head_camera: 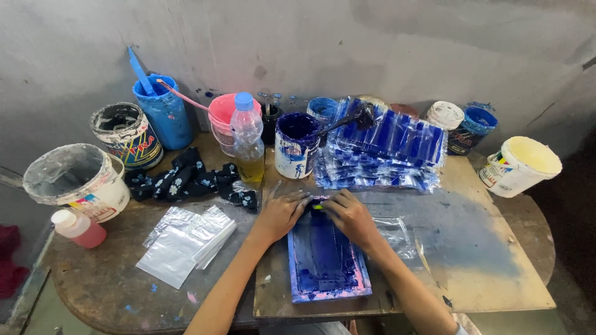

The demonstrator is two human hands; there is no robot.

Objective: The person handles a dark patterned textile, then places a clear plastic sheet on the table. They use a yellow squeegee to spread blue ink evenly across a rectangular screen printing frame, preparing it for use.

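At the far left stands a white plastic bucket lined with clear film (77,180), with a stack of clear plastic bags (185,243) lying nearer on the round table (99,279). The left hand (280,214) presses flat, fingers spread, on the far edge of the blue-inked rectangular printing frame (326,260) (pink along its rim). The right hand (351,216) curls over that same edge, just beside a yellow-green speck. Behind lie blue-printed plastic bags (385,152).

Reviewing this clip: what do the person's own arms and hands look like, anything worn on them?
Both forearms are bare, with no sleeves in view. The left hand and right hand wear no gloves, and no watch or bracelet shows. Rings are too small to tell. Any ink staining cannot be made out.
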